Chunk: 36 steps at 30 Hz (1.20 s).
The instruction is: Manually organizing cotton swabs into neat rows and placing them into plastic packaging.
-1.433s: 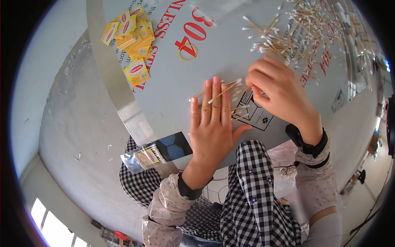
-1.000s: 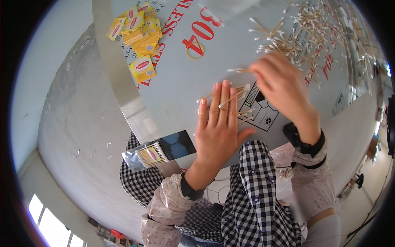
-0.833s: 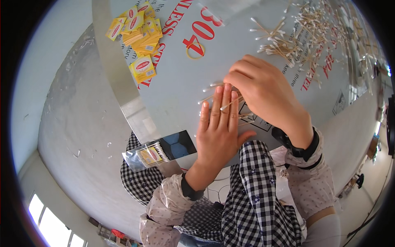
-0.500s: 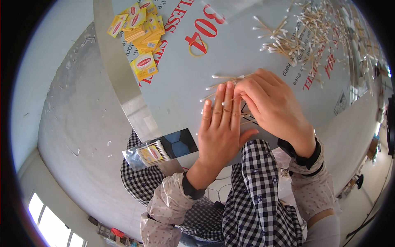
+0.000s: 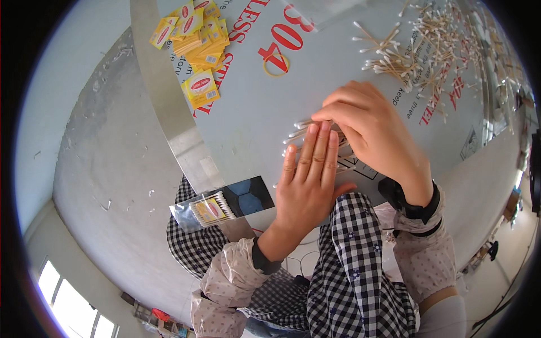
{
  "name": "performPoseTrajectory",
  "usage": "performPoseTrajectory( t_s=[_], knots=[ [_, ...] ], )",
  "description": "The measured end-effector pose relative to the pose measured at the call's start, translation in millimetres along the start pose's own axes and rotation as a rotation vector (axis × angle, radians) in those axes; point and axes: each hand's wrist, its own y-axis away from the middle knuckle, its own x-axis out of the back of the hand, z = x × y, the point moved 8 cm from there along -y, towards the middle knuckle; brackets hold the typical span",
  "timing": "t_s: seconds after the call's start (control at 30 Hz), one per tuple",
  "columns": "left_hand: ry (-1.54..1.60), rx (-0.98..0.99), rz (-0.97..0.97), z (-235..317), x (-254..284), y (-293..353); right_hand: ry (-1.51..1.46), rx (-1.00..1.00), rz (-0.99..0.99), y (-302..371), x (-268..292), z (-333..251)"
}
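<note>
My left hand (image 5: 307, 183) lies flat, fingers stretched out and slightly apart, over a small row of cotton swabs (image 5: 293, 135) on the grey sheet-covered table. White swab tips stick out on both sides of its fingers. Just beyond those fingertips, my right hand (image 5: 369, 127) bends its fingers together over the upper end of the row. Its fingertips meet the topmost swab, and the thumb is mostly hidden. To the left of my wrist, a clear packet (image 5: 205, 210) of swabs with a yellow card lies on a dark blue-patterned piece (image 5: 248, 195) at the table edge.
A large loose heap of cotton swabs (image 5: 434, 50) spreads over the far right. Yellow printed cards (image 5: 201, 87) are piled at the far left, with a yellow rubber band (image 5: 276, 66) between. A metal strip (image 5: 186, 143) edges the table's left side. Checkered cloth (image 5: 358, 242) covers my lap.
My right hand has shifted slightly up, and the swab seen between its fingers no longer shows there. My left hand has moved a little right and down, staying flat on the swabs.
</note>
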Motion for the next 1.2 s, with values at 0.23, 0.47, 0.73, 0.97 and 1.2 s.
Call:
performPoseTrajectory(
  t_s=[0.23, 0.47, 0.73, 0.97, 1.2],
  knots=[
    [-0.001, 0.062, -0.023, -4.0, 3.9, -12.8, -0.127, -0.291, 0.460, 49.6, 47.2, 20.6],
    [-0.082, 0.130, 0.070, -18.4, 12.4, -49.7, -0.180, -0.403, 0.550, 91.0, 29.9, 22.7],
    [0.021, 0.079, -0.018, -9.7, 14.7, -34.4, -0.521, -0.388, 0.694, 85.9, 9.1, 39.5],
    [0.915, 0.403, 0.593, -57.6, 45.7, 33.6, -0.530, -0.256, 0.579, 31.7, 15.8, 44.1],
    [1.211, 0.508, 0.638, -56.2, 31.8, 38.0, 0.186, -0.102, 0.427, 22.7, 22.3, 26.4]
  ],
)
